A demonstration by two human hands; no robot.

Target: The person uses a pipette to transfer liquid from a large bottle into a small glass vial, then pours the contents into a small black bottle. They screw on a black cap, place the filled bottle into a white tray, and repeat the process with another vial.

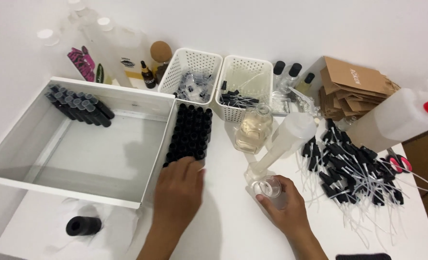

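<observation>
White table (223, 226) crowded: my right hand (284, 207) grips small clear bottle (272, 187), left hand (178, 190) open over black vials (191, 132); a nudge could topple them.

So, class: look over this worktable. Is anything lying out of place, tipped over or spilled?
One black bottle lies on its side, alone on the table in front of the white tray, away from the upright black bottles. The pump sprayers lie in a loose, tangled heap. No spill shows.
</observation>
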